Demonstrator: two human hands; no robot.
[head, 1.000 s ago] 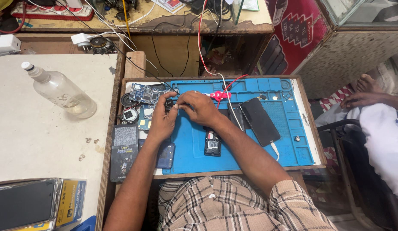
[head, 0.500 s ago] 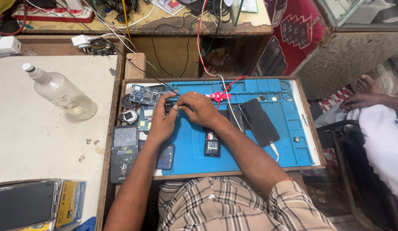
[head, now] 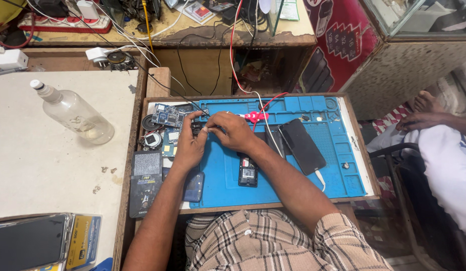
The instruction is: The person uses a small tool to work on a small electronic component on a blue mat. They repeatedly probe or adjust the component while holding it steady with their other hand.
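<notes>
Fine bench work, by the look of it, somewhere in the middle: small dark part [head: 198, 126] pinched over the upper left corner of the blue mat [head: 293, 200], just left of frame centre.

Left hand [head: 190, 146]: palm down, fingers curled, thumb and forefinger closed on the left side of the part. Right hand [head: 234, 131]: knuckles up, fingers bunched tight and closed on the part from the right; possibly a thin tool under the fingertips, but too hidden to tell.

Direction of the part: mostly covered, so hard to call. Seemingly long axis running up and down the frame, far end toward the circuit board [head: 167, 115]; which end is the front, impossible to say.

Close around: open dark handset [head: 248, 171] below the right wrist, long axis up and down the frame. Black phone [head: 302, 146] right of that, face up, tilted with its top toward upper left. Red clip [head: 256, 117] with red and white leads just right of the right hand.

For any next move, probably: steady grip, small motions only, wrists resting on the mat, no snagging the leads beside the knuckles.

Far left: clear bottle [head: 72, 113] lying on the pale table [head: 37, 170].
</notes>
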